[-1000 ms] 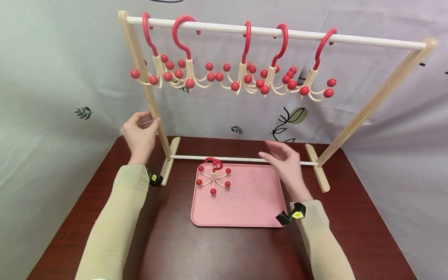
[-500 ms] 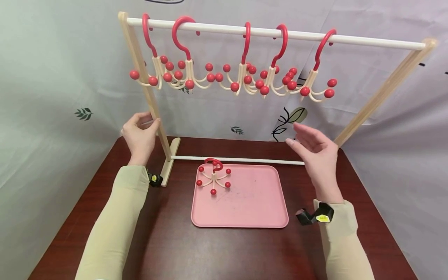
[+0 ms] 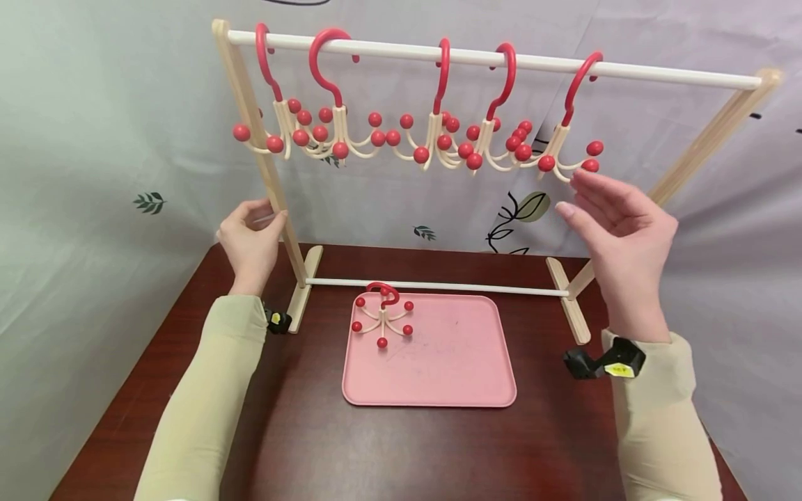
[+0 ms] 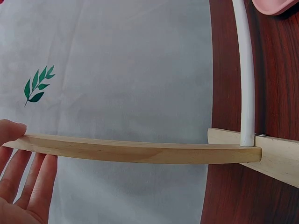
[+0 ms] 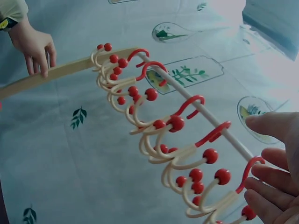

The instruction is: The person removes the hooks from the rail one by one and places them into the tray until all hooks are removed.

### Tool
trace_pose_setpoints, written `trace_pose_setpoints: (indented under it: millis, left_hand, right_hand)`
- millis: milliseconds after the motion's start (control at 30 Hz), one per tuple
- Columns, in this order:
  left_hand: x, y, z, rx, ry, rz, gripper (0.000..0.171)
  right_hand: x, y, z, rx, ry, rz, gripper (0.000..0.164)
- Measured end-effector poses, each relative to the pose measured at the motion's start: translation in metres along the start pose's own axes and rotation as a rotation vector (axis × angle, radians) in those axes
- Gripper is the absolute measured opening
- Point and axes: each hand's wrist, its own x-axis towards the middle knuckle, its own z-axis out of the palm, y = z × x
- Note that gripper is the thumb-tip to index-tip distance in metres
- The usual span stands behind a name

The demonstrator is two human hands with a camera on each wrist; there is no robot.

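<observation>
My left hand [image 3: 249, 243] pinches the left wooden post [image 3: 271, 184] of a rack. In the left wrist view the thumb lies on one side of that post [image 4: 140, 151] and the fingers on the other. Raised near the right post [image 3: 702, 149], my right hand [image 3: 633, 250] holds nothing, with thumb and fingers spread apart. Its fingertips come close to the rightmost red-hooked hanger [image 3: 556, 142]; contact cannot be told. Several such hangers, with cream arms and red ball ends, hang from the white top rail [image 3: 401, 49]. One more hanger [image 3: 383, 319] stands on the pink tray [image 3: 451, 376].
The rack's feet [image 3: 569, 299] rest on the dark reddish-brown table [image 3: 401, 452], joined by a white lower rail [image 3: 438, 285] behind the tray. A pale patterned cloth [image 3: 376, 216] covers the wall behind. Between the rightmost hanger and the right post runs bare rail.
My right hand has moved right and upward, from above the tray's back right corner to beside the rightmost hanger. The left hand stays on the post, and the hangers hang as before.
</observation>
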Motion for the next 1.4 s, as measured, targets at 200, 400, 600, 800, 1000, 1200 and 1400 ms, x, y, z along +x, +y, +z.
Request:
trace_pose_setpoints:
  millis: [200,400,600,800,1000,1200,1400]
  left_hand:
    - [0.0,0.0,-0.001,-0.013,0.002,-0.008,0.026]
    - [0.001,0.0,0.002,-0.02,0.018,-0.011,0.027]
    - [0.002,0.002,0.003,0.0,0.041,-0.014,0.028]
    - [0.004,0.002,0.002,0.038,0.04,-0.027,0.028]
    - [0.006,0.002,-0.001,0.055,0.011,-0.038,0.029]
    - [0.008,0.0,-0.001,0.081,-0.005,-0.021,0.032]
    - [0.007,0.001,0.0,0.081,0.0,-0.018,0.029]
  right_hand:
    - [0.028,-0.012,0.002,0.016,0.042,-0.018,0.043]
    - [0.057,-0.014,0.004,-0.058,0.075,0.007,0.042]
    - [0.077,-0.014,0.013,-0.154,0.078,0.055,0.042]
    - [0.091,-0.015,0.019,-0.201,0.104,0.103,0.044]
    - [0.1,-0.015,0.028,-0.37,0.114,0.078,0.035]
    - [0.103,-0.015,0.04,-0.471,0.124,-0.001,0.03]
    - [0.107,-0.006,0.043,-0.554,0.143,-0.094,0.024]
